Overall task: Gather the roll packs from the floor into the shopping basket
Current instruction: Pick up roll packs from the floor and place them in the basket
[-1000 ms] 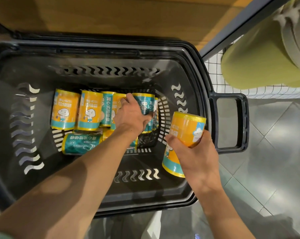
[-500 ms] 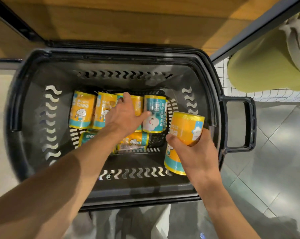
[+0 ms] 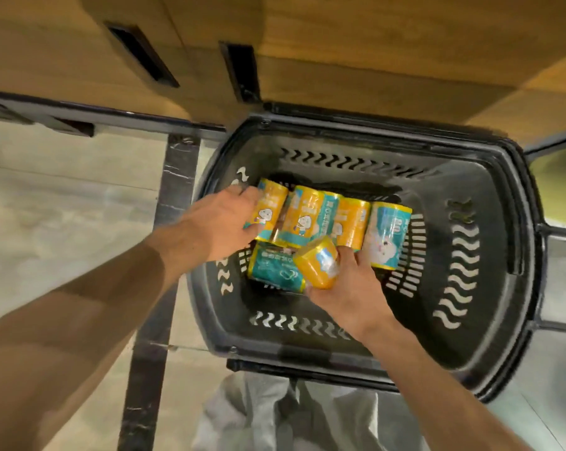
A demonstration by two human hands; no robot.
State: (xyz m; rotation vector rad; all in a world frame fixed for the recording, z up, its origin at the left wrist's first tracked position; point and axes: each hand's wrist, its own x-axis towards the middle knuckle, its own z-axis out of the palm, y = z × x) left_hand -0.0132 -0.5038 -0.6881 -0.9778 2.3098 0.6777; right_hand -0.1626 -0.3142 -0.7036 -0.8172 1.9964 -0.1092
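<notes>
Orange roll pack [image 3: 319,266]: being gripped by the right hand [image 3: 350,294], fingers curled round it, tilted, low inside the black shopping basket [image 3: 489,362]; half a second ago it was being held upright at the right wall. Row of roll packs [image 3: 327,219] standing on the basket floor, a teal pack [image 3: 275,270] lying in front, partly hidden. Left hand [image 3: 223,222] is resting on the leftmost pack [image 3: 270,211], fingertips hidden; earlier it was lying mid-row. Frame blurring; wooden cabinet [image 3: 340,53] behind.
</notes>
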